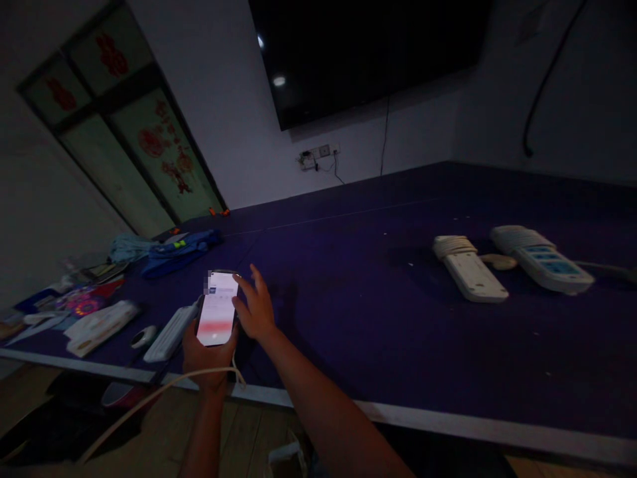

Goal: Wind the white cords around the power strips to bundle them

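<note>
My left hand (205,362) is wrapped round a smartphone (217,312) from below. The phone is tilted up with its screen lit white and a reddish band low down. My right hand (257,307) is at the phone's upper right, its fingers apart and the index fingertip over the screen's edge; whether it touches the glass I cannot tell. A pale cable (186,376) crosses in front of my left wrist and runs down to the left. Just left of the phone lies a long white object resembling a power strip (170,332).
On the dark purple tabletop (348,312), two white power strips (470,271) with wound cords lie at right. Blue cloth (182,251), white packets (102,327) and assorted clutter cover the left end. A large screen (373,53) and a socket panel (318,155) are on the wall behind.
</note>
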### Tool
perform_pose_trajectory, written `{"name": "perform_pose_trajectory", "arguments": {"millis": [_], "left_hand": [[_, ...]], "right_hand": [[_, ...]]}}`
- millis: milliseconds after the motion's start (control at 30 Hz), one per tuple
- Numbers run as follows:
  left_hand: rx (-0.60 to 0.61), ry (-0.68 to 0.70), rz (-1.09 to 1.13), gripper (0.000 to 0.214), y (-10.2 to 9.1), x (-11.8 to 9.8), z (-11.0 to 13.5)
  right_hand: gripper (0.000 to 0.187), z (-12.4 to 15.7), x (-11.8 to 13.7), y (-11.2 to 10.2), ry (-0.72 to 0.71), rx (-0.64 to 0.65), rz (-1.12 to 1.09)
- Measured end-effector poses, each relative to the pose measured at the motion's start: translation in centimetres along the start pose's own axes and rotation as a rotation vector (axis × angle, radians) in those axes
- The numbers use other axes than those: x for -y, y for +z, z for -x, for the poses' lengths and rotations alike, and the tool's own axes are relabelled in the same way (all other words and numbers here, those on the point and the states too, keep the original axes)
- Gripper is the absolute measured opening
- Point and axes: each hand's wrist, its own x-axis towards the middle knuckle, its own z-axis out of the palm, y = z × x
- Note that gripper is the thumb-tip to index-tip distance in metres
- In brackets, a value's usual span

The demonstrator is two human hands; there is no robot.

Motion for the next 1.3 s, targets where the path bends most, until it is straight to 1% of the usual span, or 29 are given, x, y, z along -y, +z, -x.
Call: {"name": "perform_pose_trajectory", "arguments": {"millis": [67,133,267,333,400,500,633,767,900,1033,1167,1300], "left_hand": [[-0.019,0.025,-0.062,0.077,0.1,0.2,-0.1],[-0.021,0.032,-0.094,0.077,0.2,0.4,-0.2],[-0.053,0.023,-0.104,0.073,0.3,0.6,-0.1],[-0.068,0.017,-0.085,0.067,0.2,0.7,0.0],[-0.068,0.012,-0.067,0.063,0.2,0.7,0.0],[-0.042,0.011,-0.061,0.062,0.0,0.6,0.0],[-0.019,0.003,-0.074,0.065,-0.1,0.2,0.0],[0.005,-0.020,-0.077,0.065,-0.1,-0.1,0.1],[-0.015,-0.018,-0.078,0.061,-0.1,0.0,0.1],[-0.032,-0.014,-0.072,0.067,0.0,0.2,0.2],[-0.045,0.007,-0.055,0.075,-0.1,0.2,0.2],[-0.034,-0.017,-0.055,0.072,-0.2,-0.1,0.2]], "right_hand": [[0.064,0.0,-0.4,0.4,0.044,0.014,-0.045],[0.080,0.0,-0.9,1.1,0.091,0.064,-0.120],[0.111,0.4,-1.7,2.7,0.161,0.252,-0.319],[0.122,0.7,-1.9,3.2,0.153,0.340,-0.378],[0.129,1.0,-1.8,3.5,0.138,0.396,-0.401],[0.132,1.2,-1.6,3.5,0.135,0.401,-0.388],[0.130,1.3,-1.4,3.4,0.168,0.371,-0.341],[0.130,1.4,-1.1,3.2,0.188,0.384,-0.297],[0.132,1.4,-1.1,3.1,0.163,0.401,-0.295],[0.127,1.3,-1.2,3.0,0.175,0.416,-0.336],[0.122,1.1,-1.0,2.6,0.204,0.404,-0.324],[0.117,1.1,-0.6,2.3,0.216,0.393,-0.308]]}}
